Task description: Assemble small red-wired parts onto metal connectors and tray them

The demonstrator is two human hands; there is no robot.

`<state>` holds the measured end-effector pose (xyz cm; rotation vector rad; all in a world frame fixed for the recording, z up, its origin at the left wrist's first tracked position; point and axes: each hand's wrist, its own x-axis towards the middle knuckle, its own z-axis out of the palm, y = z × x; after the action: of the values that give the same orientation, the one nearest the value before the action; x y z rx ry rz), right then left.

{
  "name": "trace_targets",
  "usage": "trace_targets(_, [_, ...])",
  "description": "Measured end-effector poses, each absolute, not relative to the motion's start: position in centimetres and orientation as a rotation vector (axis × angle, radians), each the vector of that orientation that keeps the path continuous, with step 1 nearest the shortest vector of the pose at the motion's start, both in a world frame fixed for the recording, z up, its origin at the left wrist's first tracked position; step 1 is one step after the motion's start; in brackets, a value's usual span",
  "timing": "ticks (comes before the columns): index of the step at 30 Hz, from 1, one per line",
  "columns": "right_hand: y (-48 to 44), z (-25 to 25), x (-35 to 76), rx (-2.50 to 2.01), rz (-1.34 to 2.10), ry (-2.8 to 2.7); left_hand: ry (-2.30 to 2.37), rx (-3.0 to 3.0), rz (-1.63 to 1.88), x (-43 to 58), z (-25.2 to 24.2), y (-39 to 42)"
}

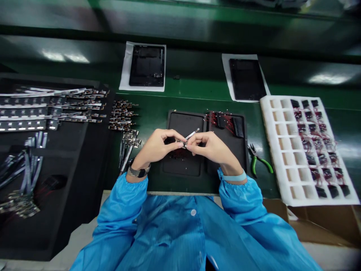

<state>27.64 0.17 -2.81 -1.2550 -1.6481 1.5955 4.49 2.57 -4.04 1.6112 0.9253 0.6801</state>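
Observation:
My left hand (156, 146) and my right hand (210, 147) meet above a black mat (183, 124). Both pinch a small flex strip part (189, 137) with a silvery end that points up to the right. The fingers of both hands are curled and closed round it. Thin red wires show just beneath my hands. Both arms wear blue sleeves. There is a watch on my left wrist and a light blue band on my right.
A second black mat (239, 150) holds black parts with red wires (227, 122). Green-handled pliers (261, 160) lie to its right. A white foam tray (275, 131) holds several wired parts. Flex strips (122, 114) and strip sheets (34, 109) lie left. Two dark panels (146, 66) (246, 79) rest on white sheets.

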Motion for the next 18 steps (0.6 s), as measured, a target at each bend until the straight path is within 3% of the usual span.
trace_targets(18, [-0.23, -2.97, 27.29, -1.355, 1.571, -1.645, 0.996, 1.648, 0.658, 4.92, -4.41, 2.45])
